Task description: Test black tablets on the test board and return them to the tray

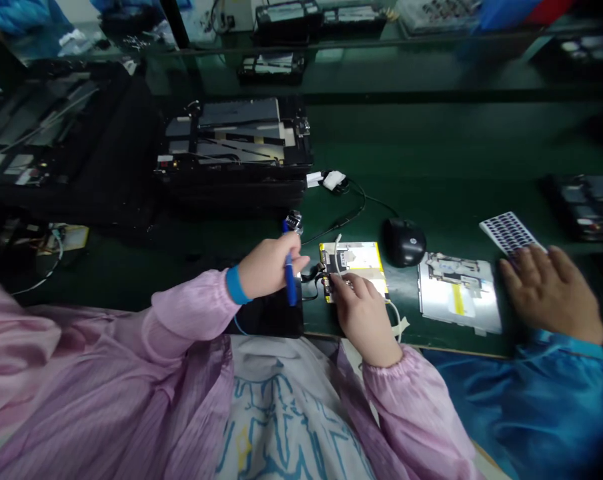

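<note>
My left hand (274, 267) is closed around a blue pen-like tool (291, 283), held above the left side of a flat battery pack (374, 255). Yellow tape edges this silvery pack, and a small dark board lies along its left side. Thumb and fingertips of my right hand (364, 310) press together at the pack's lower left; what they pinch is hidden. Dark cables (311, 275) run from the pack to a black flat panel (271, 310) below my left wrist. A small metal part (294, 221) sits just beyond my left hand.
A black mouse (404, 241) and a silver metal plate with circuitry (461, 293) lie to the right. Another person's hand (554, 290) rests on a white sheet of dark labels (509, 230). Stacked black device housings (236, 140) stand behind and left.
</note>
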A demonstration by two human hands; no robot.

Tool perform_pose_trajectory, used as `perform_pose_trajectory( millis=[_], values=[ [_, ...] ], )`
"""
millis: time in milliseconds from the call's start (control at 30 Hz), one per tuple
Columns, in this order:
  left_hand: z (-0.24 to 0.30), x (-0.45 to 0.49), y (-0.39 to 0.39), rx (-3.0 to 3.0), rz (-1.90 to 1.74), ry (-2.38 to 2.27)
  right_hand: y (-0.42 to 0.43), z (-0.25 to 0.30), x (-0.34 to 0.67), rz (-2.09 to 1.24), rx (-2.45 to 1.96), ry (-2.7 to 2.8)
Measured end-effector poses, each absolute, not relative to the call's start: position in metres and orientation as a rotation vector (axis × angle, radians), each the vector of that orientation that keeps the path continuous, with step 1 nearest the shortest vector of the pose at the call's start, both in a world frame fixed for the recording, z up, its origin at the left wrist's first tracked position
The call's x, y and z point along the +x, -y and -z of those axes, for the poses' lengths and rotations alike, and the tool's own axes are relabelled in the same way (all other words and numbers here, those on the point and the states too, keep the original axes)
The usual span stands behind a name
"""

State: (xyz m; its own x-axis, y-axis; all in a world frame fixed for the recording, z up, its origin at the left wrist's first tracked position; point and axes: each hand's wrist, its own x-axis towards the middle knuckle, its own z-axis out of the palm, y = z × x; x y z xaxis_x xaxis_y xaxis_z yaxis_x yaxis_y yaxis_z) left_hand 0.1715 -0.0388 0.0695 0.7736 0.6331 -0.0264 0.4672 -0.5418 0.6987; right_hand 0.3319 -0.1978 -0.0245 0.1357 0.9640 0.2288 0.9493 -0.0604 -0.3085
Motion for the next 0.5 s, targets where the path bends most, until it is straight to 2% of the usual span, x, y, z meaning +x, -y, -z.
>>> perform_pose_trajectory(
  millis=[133,300,500],
  values=[
    [-0.08,0.098,0.025,2.17,-0.444,-1.056,0.193,0.023,0.348,-0.131,-1.939,1.747],
    [-0.062,0.009,0.018,2.138,-0.467,-1.439,0.167,0.03,0.363,0.006,-2.004,1.74],
    [-0.041,-0.023,0.021,2.064,-0.442,-1.539,0.159,0.035,0.356,0.054,-2.096,1.756]
  ],
)
